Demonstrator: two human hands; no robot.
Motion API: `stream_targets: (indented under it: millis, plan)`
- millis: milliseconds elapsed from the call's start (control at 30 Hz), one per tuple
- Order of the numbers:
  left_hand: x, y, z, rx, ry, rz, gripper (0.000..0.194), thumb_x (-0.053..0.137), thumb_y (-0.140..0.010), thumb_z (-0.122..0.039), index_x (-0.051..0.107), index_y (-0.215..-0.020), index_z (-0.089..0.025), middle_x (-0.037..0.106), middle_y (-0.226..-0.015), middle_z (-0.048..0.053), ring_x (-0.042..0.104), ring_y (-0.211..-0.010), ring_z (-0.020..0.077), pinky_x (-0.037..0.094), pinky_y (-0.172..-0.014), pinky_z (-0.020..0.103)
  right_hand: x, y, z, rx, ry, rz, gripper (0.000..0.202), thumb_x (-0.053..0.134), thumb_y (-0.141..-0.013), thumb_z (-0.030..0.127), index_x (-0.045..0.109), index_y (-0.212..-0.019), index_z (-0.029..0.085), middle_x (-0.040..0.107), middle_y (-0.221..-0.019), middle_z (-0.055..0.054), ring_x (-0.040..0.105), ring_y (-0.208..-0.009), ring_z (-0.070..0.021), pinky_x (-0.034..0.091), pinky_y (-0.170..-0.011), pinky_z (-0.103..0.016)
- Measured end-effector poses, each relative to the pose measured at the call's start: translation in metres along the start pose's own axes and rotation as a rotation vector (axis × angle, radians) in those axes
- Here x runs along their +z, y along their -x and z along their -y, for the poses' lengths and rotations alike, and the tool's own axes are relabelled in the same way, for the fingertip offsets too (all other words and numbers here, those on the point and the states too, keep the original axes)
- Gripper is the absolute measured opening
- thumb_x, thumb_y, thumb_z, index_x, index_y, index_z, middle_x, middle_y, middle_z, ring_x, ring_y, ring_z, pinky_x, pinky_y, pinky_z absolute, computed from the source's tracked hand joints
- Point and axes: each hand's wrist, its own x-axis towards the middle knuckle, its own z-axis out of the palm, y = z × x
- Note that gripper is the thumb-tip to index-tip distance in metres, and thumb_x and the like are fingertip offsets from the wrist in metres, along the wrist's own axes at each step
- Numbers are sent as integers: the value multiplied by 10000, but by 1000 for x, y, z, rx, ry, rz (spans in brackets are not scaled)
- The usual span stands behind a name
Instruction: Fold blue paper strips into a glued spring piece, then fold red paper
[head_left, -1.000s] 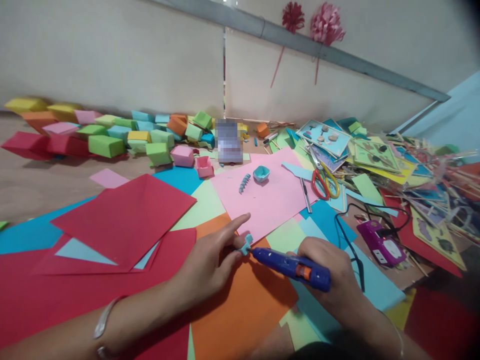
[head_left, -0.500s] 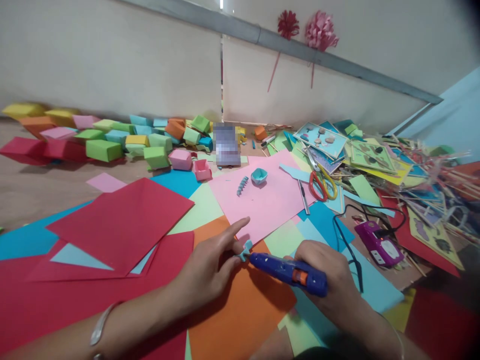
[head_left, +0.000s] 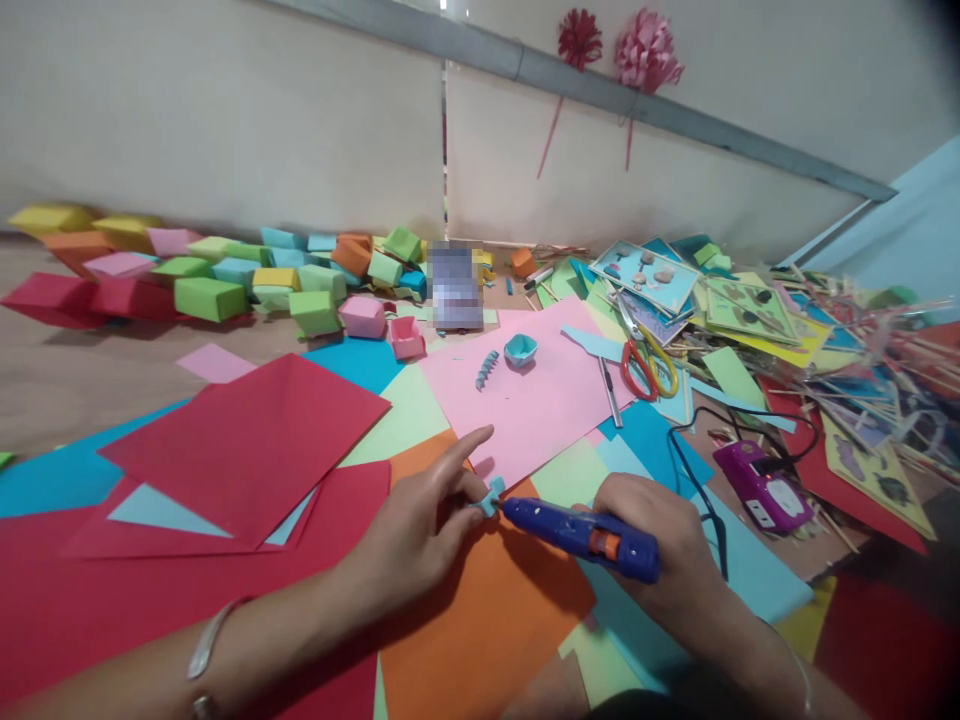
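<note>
Between the thumb and a finger of my left hand (head_left: pixel 424 525) is a small folded light-blue paper piece (head_left: pixel 492 496), my index finger stretched out above it. My right hand (head_left: pixel 656 540) is wrapped round a dark-blue glue gun (head_left: pixel 570 528). The gun's nozzle tip points left and meets or nearly meets the paper piece. Below both lies an orange sheet (head_left: pixel 480 610). Farther off, on a pink sheet (head_left: pixel 551 400), stand a small teal paper cup (head_left: pixel 520 350) and a zigzag-folded grey-blue strip (head_left: pixel 487 370).
Red sheets (head_left: pixel 247 450) spread at the left. Coloured paper boxes (head_left: pixel 210 299) line the back left. Scissors (head_left: pixel 649 370) and a craft knife (head_left: pixel 610 392) lie at the right, near a purple power socket (head_left: pixel 763 487) with a black cord. Sticks and picture cards (head_left: pixel 750 310) pile up behind.
The view has shifted slightly. Both hands keep nearly the same pose, with the glue gun's tip still at the small blue paper piece.
</note>
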Motion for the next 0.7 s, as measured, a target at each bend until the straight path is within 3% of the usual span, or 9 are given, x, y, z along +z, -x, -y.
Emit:
stream_targets:
  millis: [233,467,600,700]
  plan:
    - [1,2,-1,16,13,15,572,501,-904,-129,419,-1461,-232,663,-777,-63,668,-737,133,423,-1134,547,-1,0,-2,9,-28,7,306,447,-982,232,436,-676,215,493,-573,28,433,-496,-97,296,-499,-250]
    - [-2,2,1,-32,10,38,591,499,-888,-119,426,-1460,-249,690,-814,-28,690,-756,150,583,-898,404,-5,5,-1,19,-10,3,305,471,-975,250,441,-673,222,489,-565,28,441,-492,-105,306,-486,-262]
    - [-2,3,1,-34,39,39,561,511,-897,-150,440,-1443,-261,698,-806,-34,724,-832,168,580,-905,396,-15,6,-31,151,23,-134,199,528,-947,276,530,-755,222,572,-652,-1,517,-577,-143,369,-539,-278]
    - [-4,2,1,-76,-8,-20,482,544,-907,-225,483,-1385,-255,737,-831,-14,737,-894,197,582,-897,397,-51,20,-69,385,224,-337,177,646,-902,373,579,-825,229,599,-712,-29,538,-622,-176,372,-570,-311]
